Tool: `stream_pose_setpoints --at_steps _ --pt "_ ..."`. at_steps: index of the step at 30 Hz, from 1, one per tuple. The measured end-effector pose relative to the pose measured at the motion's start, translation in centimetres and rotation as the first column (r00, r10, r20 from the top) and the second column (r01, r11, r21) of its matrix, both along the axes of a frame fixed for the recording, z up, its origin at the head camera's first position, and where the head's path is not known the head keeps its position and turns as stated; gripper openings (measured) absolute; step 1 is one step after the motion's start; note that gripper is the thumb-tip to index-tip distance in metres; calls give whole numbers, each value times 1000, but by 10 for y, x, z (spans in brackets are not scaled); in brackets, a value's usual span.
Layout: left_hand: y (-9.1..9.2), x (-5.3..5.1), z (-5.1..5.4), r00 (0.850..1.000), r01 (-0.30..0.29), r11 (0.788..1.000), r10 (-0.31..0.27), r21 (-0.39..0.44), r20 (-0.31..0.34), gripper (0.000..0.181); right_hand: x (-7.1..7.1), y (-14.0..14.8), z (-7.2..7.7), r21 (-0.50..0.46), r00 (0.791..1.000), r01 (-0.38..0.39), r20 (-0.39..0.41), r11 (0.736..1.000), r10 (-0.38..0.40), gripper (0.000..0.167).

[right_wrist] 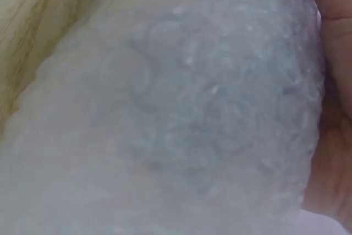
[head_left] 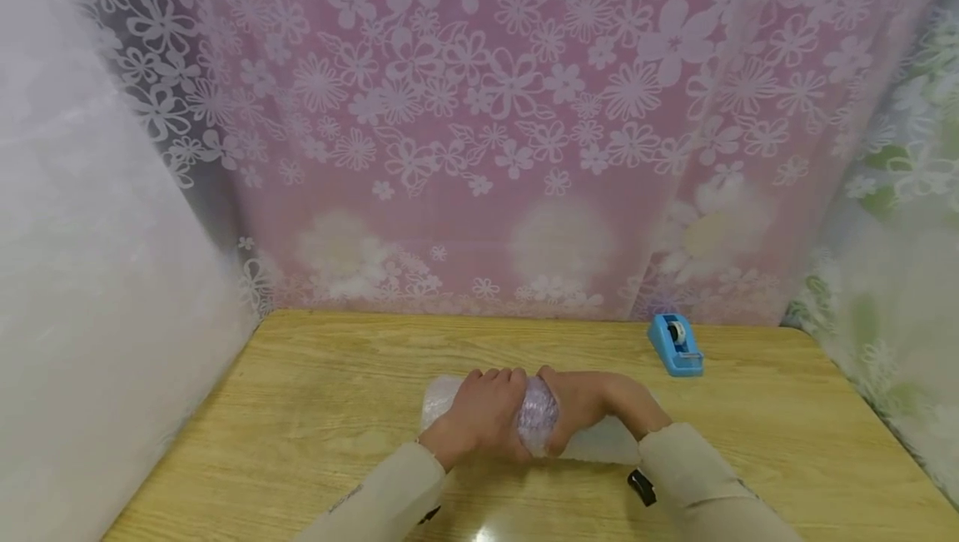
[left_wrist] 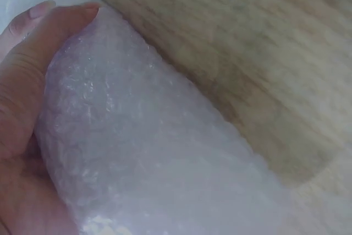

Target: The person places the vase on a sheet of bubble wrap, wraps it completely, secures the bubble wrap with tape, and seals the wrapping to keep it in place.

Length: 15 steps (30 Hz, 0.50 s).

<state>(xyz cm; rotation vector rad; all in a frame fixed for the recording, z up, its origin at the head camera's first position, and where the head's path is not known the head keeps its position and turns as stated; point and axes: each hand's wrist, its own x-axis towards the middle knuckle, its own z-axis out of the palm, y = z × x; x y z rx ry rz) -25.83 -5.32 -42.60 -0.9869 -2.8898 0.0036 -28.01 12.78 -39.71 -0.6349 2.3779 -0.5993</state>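
Note:
A long roll of bubble wrap [head_left: 538,417] lies crosswise near the middle of the table, with a purplish tint at its centre. My left hand [head_left: 487,413] grips it left of the centre, fingers over the far side and thumb on the near side. Just to the right, my right hand [head_left: 584,405] curls round the same roll. Up close in the left wrist view, the bubble wrap [left_wrist: 154,136] fills the hand's curve. In the right wrist view, the bubble wrap [right_wrist: 192,114] lies against the palm. What is inside it is hidden.
A blue tape dispenser [head_left: 674,346] with a roll of tape stands at the back right of the wooden table [head_left: 337,392]. Floral curtains [head_left: 479,109] hang behind and at both sides. A small black piece [head_left: 641,488] shows beside the right sleeve.

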Motion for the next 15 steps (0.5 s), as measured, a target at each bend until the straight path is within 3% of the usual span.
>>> stream_pose_setpoints --at_steps 8,15 --pt "3 -8 8 991 -4 1000 6 -14 133 74 -6 6 -3 -44 999 15 43 999 -13 74" --pt "3 -11 12 986 -9 998 18 -55 164 73 -5 8 -9 -106 1000 -1 -11 994 0 75"
